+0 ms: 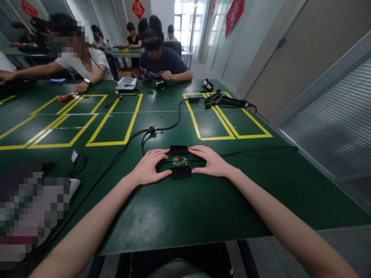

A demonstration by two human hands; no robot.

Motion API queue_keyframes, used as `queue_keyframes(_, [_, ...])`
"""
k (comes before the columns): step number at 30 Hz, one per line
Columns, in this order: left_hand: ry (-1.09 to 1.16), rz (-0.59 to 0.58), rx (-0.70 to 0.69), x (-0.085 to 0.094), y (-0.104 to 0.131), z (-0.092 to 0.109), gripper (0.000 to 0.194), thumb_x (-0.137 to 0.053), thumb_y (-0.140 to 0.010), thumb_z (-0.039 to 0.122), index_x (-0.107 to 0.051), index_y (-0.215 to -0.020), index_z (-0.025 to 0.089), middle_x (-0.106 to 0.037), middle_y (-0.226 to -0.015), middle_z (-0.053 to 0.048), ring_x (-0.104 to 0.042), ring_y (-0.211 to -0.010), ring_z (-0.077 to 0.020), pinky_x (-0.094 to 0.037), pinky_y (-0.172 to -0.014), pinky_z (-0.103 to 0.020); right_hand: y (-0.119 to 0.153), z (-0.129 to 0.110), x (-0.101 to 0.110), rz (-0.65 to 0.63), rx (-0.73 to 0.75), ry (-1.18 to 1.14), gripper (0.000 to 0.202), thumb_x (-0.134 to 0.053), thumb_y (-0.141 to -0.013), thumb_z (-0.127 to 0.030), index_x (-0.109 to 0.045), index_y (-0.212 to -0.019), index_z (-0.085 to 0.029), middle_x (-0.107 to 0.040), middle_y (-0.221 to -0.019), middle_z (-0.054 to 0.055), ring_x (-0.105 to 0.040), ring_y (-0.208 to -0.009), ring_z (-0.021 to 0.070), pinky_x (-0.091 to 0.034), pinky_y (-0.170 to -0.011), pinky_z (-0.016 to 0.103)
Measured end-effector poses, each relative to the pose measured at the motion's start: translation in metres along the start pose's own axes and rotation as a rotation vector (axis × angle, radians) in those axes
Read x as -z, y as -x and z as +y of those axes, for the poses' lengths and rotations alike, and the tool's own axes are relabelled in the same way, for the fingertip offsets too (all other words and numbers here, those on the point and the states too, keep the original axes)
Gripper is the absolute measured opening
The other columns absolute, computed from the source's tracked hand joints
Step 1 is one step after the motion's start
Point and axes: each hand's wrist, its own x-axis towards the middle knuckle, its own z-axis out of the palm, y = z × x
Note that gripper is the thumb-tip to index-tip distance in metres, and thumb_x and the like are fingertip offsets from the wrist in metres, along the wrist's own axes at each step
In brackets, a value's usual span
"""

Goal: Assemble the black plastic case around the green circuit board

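In front of me a small green circuit board (pixel 180 161) with copper coils lies on the table, a black cable running out at each end. One half of a black plastic case (pixel 179 149) sits just beyond it, and the other case half (pixel 181 172) is on the near side. My left hand (pixel 151 166) curves around the left ends, fingertips at the far half and thumb at the near half. My right hand (pixel 211 161) mirrors it on the right, index finger touching the far half, thumb by the near one. Both hands have thumb and fingers spread apart.
Yellow tape outlines (pixel 135 119) mark the green table (pixel 174 216). A black cable (pixel 179 112) crosses it toward a black hand tool (pixel 232 101) at the far right. Blurred-out items (pixel 34 208) lie at left. Across the table sit co-workers, one (pixel 162 61) holding a tool.
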Motion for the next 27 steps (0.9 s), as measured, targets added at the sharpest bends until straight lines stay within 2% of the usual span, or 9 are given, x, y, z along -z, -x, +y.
queue_keyframes(14, [-0.010,0.031,-0.003,-0.0023,-0.0022,-0.0011,0.026,-0.068,-0.094,0.043,-0.068,-0.109,0.021,-0.066,-0.144,-0.013,-0.061,-0.132,-0.0315,-0.047,-0.111,-0.055,0.0006,0.0012,-0.0027,0.028,0.017,0.010,0.071,-0.071,-0.093,-0.060,-0.057,-0.150,-0.020,-0.061,-0.148,0.018,-0.058,-0.136,0.0353,-0.049,-0.113,0.059])
queue_keyframes(20, [0.003,0.034,-0.004,-0.0030,-0.0028,-0.0025,0.015,-0.060,-0.096,0.026,-0.068,-0.108,0.022,-0.069,-0.140,-0.010,-0.062,-0.129,-0.0278,-0.048,-0.110,-0.052,0.0006,-0.0011,-0.0013,0.033,0.013,0.003,0.057,-0.066,-0.099,-0.046,-0.056,-0.151,-0.024,-0.061,-0.148,0.015,-0.059,-0.136,0.0334,-0.050,-0.113,0.060])
queue_keyframes(27, [-0.012,0.064,-0.013,-0.0066,-0.0033,-0.0066,0.013,-0.058,-0.101,0.025,-0.068,-0.108,0.022,-0.072,-0.135,-0.009,-0.064,-0.123,-0.0261,-0.051,-0.105,-0.048,-0.0002,-0.0018,-0.0036,0.050,0.020,0.029,0.053,-0.064,-0.099,-0.040,-0.057,-0.150,-0.024,-0.063,-0.145,0.015,-0.060,-0.134,0.0330,-0.051,-0.111,0.060])
